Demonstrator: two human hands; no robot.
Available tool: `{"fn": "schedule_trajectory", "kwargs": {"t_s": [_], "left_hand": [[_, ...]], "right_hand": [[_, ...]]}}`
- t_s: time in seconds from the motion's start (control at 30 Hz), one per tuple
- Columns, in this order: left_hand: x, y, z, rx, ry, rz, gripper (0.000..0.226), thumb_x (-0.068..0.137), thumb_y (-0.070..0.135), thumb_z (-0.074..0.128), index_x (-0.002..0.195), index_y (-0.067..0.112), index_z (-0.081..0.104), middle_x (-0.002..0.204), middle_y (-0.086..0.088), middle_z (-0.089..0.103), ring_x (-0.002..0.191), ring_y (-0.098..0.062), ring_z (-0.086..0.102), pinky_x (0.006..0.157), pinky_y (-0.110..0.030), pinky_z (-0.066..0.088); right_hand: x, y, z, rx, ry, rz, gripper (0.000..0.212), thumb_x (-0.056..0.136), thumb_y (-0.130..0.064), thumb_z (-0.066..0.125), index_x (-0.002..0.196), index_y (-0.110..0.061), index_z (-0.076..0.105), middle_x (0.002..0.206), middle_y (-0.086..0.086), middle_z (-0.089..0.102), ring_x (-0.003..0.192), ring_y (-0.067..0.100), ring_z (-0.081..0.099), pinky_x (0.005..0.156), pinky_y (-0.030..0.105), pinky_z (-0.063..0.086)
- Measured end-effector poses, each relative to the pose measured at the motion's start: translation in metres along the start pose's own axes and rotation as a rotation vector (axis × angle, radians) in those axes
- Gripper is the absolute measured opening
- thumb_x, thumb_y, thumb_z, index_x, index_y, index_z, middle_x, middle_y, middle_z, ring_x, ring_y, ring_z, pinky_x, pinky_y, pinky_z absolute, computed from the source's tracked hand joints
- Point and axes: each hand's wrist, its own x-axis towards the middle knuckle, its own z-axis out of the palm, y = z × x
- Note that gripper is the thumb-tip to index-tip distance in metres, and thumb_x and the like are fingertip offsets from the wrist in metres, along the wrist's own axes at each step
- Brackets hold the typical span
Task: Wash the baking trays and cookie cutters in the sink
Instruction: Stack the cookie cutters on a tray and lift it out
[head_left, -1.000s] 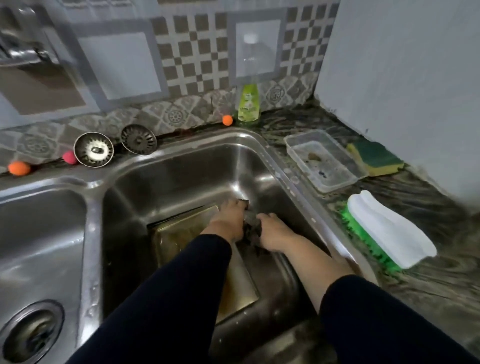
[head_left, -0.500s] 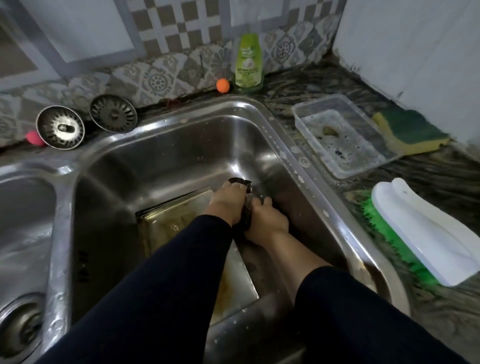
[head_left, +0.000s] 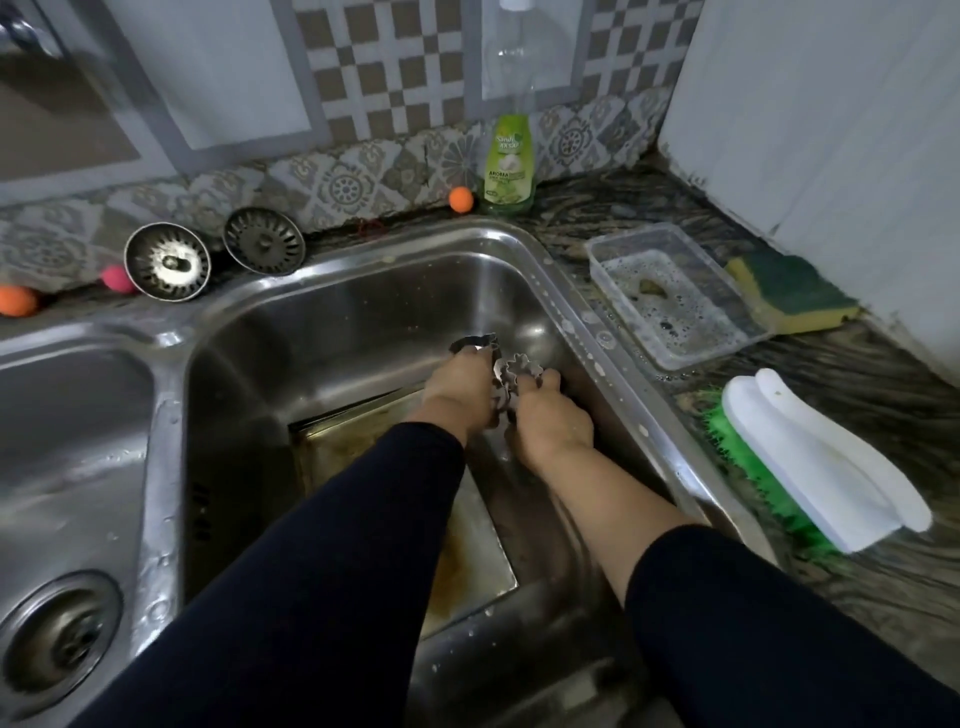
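Both my hands are down in the right sink basin (head_left: 363, 322). My left hand (head_left: 460, 387) grips a dark metal cookie cutter (head_left: 475, 343) that sticks out past its fingers. My right hand (head_left: 545, 421) holds a flower-shaped metal cookie cutter (head_left: 522, 366) at its fingertips. More cutters seem bunched between the two hands; I cannot tell how many. A stained metal baking tray (head_left: 467, 540) lies flat on the basin floor under my forearms, partly hidden by my sleeves.
On the right counter sit a clear tub of soapy water (head_left: 670, 296), a green-yellow sponge (head_left: 789, 291) and a white-green scrub brush (head_left: 815, 457). A green dish-soap bottle (head_left: 509, 166) stands behind the basin. Two sink strainers (head_left: 166, 262) lean at the back left. The left basin's drain (head_left: 57, 639) is open.
Both hands have lifted slightly off the tray with the cutters, and the flower-shaped cutter now shows between them. The camera has tilted and shifted.
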Motion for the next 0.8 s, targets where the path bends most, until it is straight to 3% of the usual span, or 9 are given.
{"fn": "schedule_trajectory", "kwargs": {"t_s": [0.1, 0.2, 0.37, 0.47, 0.57, 0.67, 0.8], "left_hand": [[-0.015, -0.006, -0.027, -0.024, 0.073, -0.094, 0.066, 0.074, 0.019, 0.078, 0.132, 0.01, 0.048, 0.135, -0.01, 0.047, 0.125, -0.031, 0.044, 0.101, -0.038, 0.044], [-0.04, -0.024, -0.048, -0.044, 0.097, -0.189, 0.058, 0.078, 0.019, 0.075, 0.13, 0.011, 0.05, 0.133, -0.009, 0.049, 0.121, -0.031, 0.046, 0.098, -0.039, 0.044], [-0.106, -0.044, -0.053, -0.042, 0.071, -0.302, 0.045, 0.087, 0.016, 0.064, 0.129, 0.01, 0.05, 0.13, -0.01, 0.048, 0.118, -0.028, 0.049, 0.096, -0.038, 0.048], [-0.143, -0.052, -0.029, -0.072, 0.003, -0.373, 0.045, 0.086, 0.013, 0.064, 0.129, 0.012, 0.05, 0.131, -0.01, 0.048, 0.119, -0.028, 0.049, 0.095, -0.04, 0.05], [-0.168, -0.062, 0.003, -0.1, -0.108, -0.395, 0.054, 0.084, 0.017, 0.068, 0.133, 0.014, 0.044, 0.135, -0.01, 0.045, 0.128, -0.03, 0.039, 0.101, -0.042, 0.043], [-0.179, -0.065, 0.018, -0.139, -0.137, -0.391, 0.053, 0.086, 0.018, 0.065, 0.135, 0.015, 0.045, 0.137, -0.009, 0.044, 0.128, -0.029, 0.039, 0.103, -0.042, 0.042], [-0.182, -0.069, 0.011, -0.185, -0.068, -0.357, 0.072, 0.081, 0.022, 0.073, 0.142, 0.016, 0.036, 0.143, -0.008, 0.038, 0.133, -0.028, 0.033, 0.106, -0.043, 0.039]], "right_hand": [[-0.008, -0.012, -0.028, 0.072, 0.091, -0.062, 0.052, 0.089, -0.018, 0.06, 0.137, -0.017, 0.039, 0.137, 0.009, 0.039, 0.11, 0.027, 0.056, 0.073, 0.034, 0.043], [-0.025, -0.032, -0.047, 0.133, 0.156, -0.157, 0.046, 0.086, -0.03, 0.064, 0.127, -0.019, 0.047, 0.119, 0.004, 0.054, 0.106, 0.023, 0.057, 0.074, 0.033, 0.044], [-0.064, -0.069, -0.037, 0.196, -0.004, -0.254, 0.024, 0.086, -0.022, 0.063, 0.108, -0.022, 0.056, 0.098, 0.0, 0.058, 0.095, 0.021, 0.06, 0.073, 0.032, 0.048], [-0.08, -0.076, -0.006, 0.103, -0.175, -0.275, 0.042, 0.085, -0.019, 0.062, 0.125, -0.021, 0.05, 0.112, 0.006, 0.061, 0.102, 0.026, 0.06, 0.085, 0.038, 0.051], [-0.089, -0.073, 0.03, 0.076, -0.303, -0.253, 0.061, 0.084, -0.016, 0.062, 0.136, -0.025, 0.032, 0.122, 0.011, 0.055, 0.106, 0.029, 0.057, 0.082, 0.036, 0.049], [-0.094, -0.071, 0.044, 0.128, -0.292, -0.214, 0.078, 0.084, -0.01, 0.06, 0.143, -0.031, 0.014, 0.134, 0.014, 0.04, 0.119, 0.034, 0.048, 0.091, 0.04, 0.045], [-0.091, -0.07, 0.042, 0.2, -0.28, -0.202, 0.081, 0.083, -0.014, 0.063, 0.146, -0.03, 0.014, 0.141, 0.013, 0.033, 0.125, 0.035, 0.044, 0.099, 0.037, 0.04]]}}
